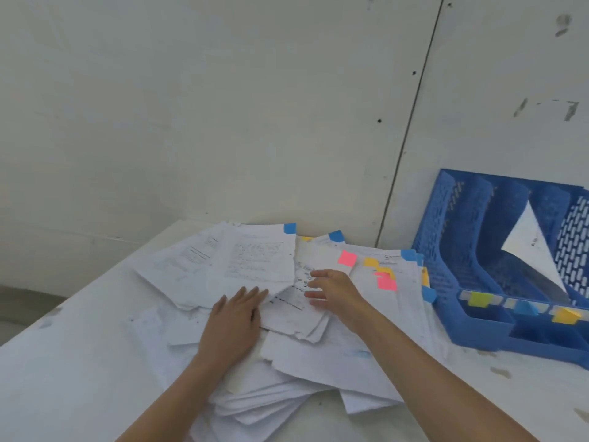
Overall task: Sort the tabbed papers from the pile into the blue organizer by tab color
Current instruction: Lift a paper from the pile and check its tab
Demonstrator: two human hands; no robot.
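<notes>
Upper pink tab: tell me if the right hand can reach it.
Probably yes: the upper pink tab lies uncovered on the pile, just beyond the right hand, fingers open, nothing between.

A pile of papers (255, 266) spreads across the middle of the table (63, 378), its far edge against the wall (223, 106). The organizer (436, 244) stands just right of the pile, with one sheet (529, 244) in one of its slots. The left hand (232, 317) lies on the middle of the pile, with the right hand (334, 291) just to its right.
</notes>
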